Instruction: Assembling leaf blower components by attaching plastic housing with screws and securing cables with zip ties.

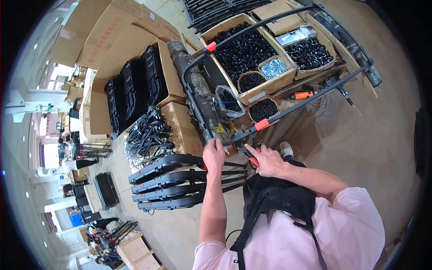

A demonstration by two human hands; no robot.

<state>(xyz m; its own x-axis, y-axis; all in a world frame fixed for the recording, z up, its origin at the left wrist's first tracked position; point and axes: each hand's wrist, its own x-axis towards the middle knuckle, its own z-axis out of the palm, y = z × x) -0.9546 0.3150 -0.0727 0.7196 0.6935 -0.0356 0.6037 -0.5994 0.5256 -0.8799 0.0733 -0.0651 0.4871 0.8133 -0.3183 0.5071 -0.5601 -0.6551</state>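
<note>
A black tubular frame [198, 105] with red bands lies across the worktable, its near corner toward me. My left hand [213, 156] is closed at the end of its left tube, fingertips pressed together there. Close by on the right, my right hand [269, 162] is wrapped around a hand tool with red handles [254, 161], which looks like pliers. Its dark head points at the near end of the frame's right tube, and the index finger lies stretched along it. The exact contact between tool and tube is too small to make out.
Beyond the frame's near bar sit a box of black plastic parts [234, 49], a tub of silver screws [274, 68] and a tub of small black screws [263, 109]. An orange power tool [302, 95] lies right. Bundled cables [148, 137] and stacked black panels [168, 186] are left.
</note>
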